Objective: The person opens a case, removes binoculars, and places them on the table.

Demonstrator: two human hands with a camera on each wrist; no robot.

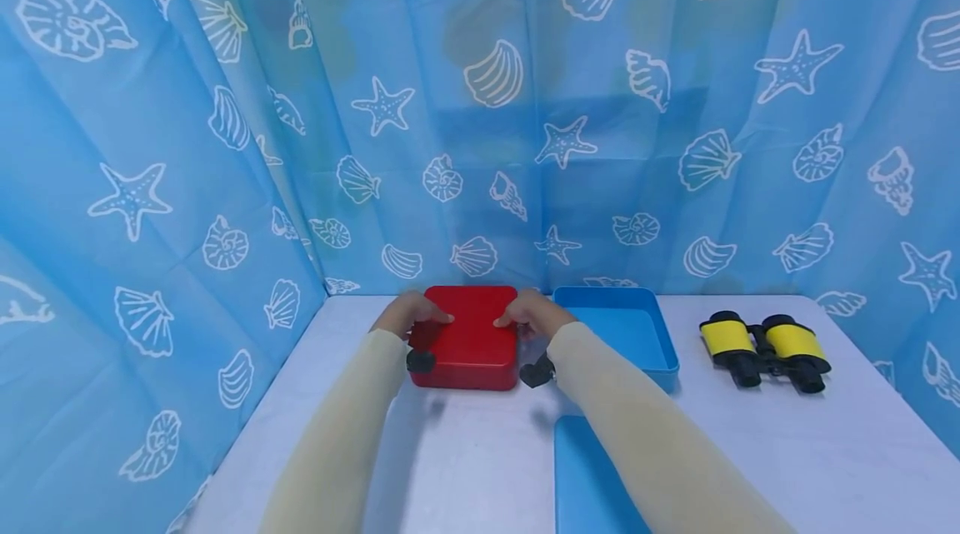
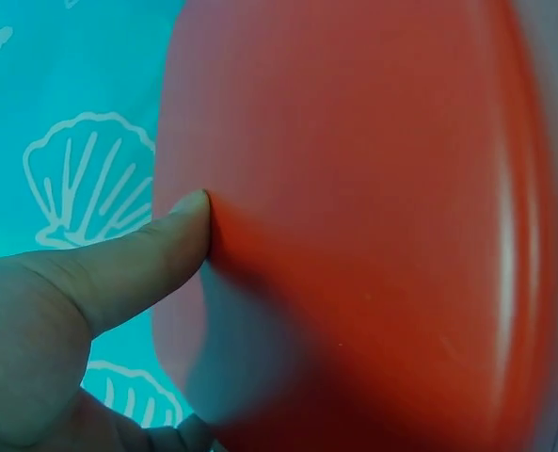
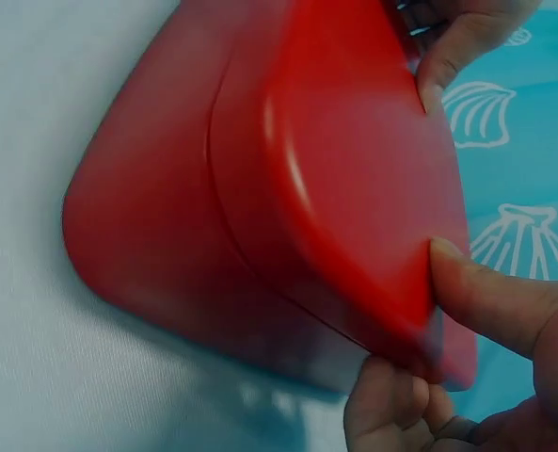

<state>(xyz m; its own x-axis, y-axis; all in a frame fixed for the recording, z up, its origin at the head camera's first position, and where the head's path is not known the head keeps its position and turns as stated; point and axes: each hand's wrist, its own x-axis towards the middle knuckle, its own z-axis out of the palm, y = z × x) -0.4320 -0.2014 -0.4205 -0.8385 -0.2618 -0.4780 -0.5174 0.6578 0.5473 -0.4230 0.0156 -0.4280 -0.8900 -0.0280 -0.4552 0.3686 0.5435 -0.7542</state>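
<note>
A red box point(image 1: 472, 338) with rounded corners stands on the white table, its lid on top. In the right wrist view a seam runs between the red lid point(image 3: 368, 179) and the body below. My left hand point(image 1: 411, 314) grips the box at its left side, the thumb point(image 2: 156, 259) lying on the lid. From the right side my right hand point(image 1: 537, 315) holds it too. That thumb point(image 3: 490, 297) presses on the lid top, while the curled fingers point(image 3: 387, 400) sit under the lid's edge. The left fingers are mostly hidden.
An open blue box point(image 1: 666, 342) stands just right of the red one. Nearer me lies a flat blue lid point(image 1: 581, 476), partly covered by my right sleeve. Yellow and black binoculars point(image 1: 765, 346) rest farther right. A shell-patterned blue curtain point(image 1: 465, 126) hangs behind the table.
</note>
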